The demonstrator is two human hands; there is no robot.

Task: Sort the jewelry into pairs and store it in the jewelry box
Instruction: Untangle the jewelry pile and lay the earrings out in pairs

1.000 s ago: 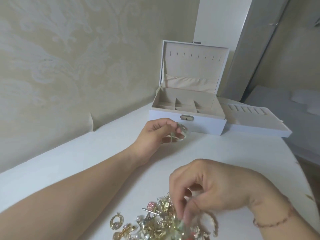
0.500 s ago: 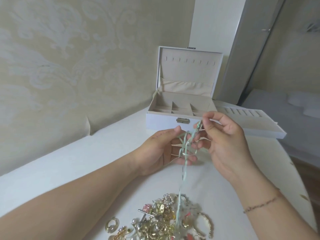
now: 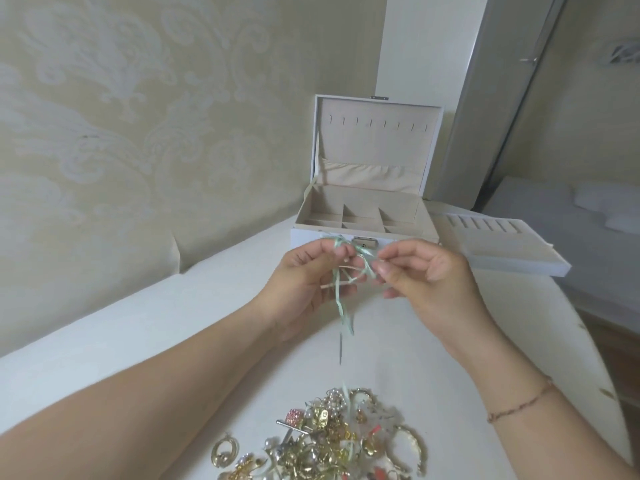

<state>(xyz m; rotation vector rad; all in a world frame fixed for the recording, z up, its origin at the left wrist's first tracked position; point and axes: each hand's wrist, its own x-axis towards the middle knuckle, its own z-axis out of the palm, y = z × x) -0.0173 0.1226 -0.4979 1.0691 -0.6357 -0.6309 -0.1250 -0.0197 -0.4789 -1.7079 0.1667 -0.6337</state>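
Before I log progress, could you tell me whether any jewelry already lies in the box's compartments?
No: the visible compartments of the open jewelry box show only bare beige lining, while the jewelry pile sits on the table.

On the table, the jewelry pile lies nearest the person. The open jewelry box stands behind it, with a tray just right of the box.

Glossy gold metal jewelry pile, matt cloth-lined box (smooth white shell), pale green ribbon
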